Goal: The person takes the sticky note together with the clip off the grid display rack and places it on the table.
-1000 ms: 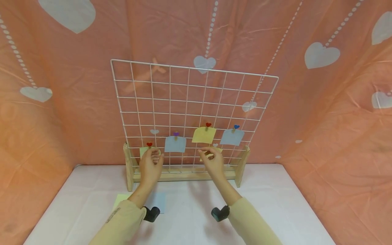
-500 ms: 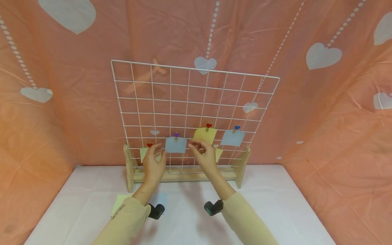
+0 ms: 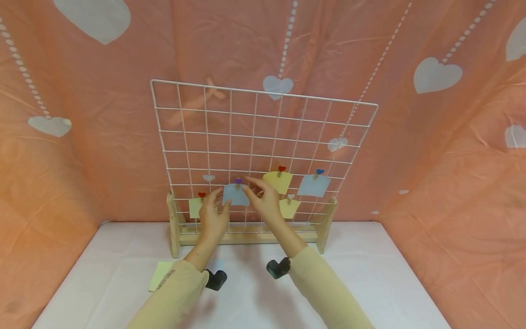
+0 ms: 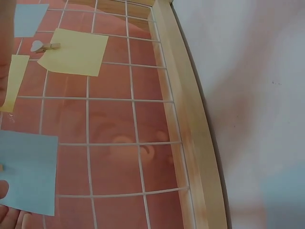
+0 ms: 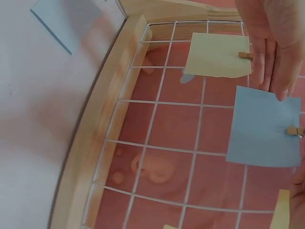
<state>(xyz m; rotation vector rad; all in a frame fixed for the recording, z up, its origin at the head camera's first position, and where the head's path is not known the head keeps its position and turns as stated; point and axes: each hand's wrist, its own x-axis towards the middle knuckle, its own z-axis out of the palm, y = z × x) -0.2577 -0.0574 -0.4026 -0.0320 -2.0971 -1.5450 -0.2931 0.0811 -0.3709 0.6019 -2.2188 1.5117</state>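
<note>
While both hands sit around the middle blue note (image 3: 235, 195), that note hangs from the white wire grid (image 3: 231, 89) by a purple heart clip (image 3: 238, 181). Left hand (image 3: 214, 223) is open at the note's left side, fingers fairly straight, thumb tip overlapping the edge; can't confirm contact. Right hand (image 3: 268, 203) is on the other side, thumb and fingers spread apart near the clip, not visibly pinching anything; its fingertips are partly cropped in the left wrist view. Four more notes on the grid: pale yellow-green note (image 3: 195, 209) at far left under a red heart clip, upper yellow note (image 3: 279, 183) also under a red heart, lower yellow note (image 3: 289, 209) under a white heart, right blue note (image 3: 313, 186) under a blue heart. Grid leans back in a wooden stand (image 3: 246, 238) on the white worktop (image 3: 349, 274). Pale yellow sheet (image 3: 158, 275) lies beside the left sleeve (image 3: 170, 294); blue sheet (image 5: 66, 21) lies in front of the stand, mostly behind the left forearm in the head view. Orange backdrop (image 3: 123, 173) with hearts stands behind.
</note>
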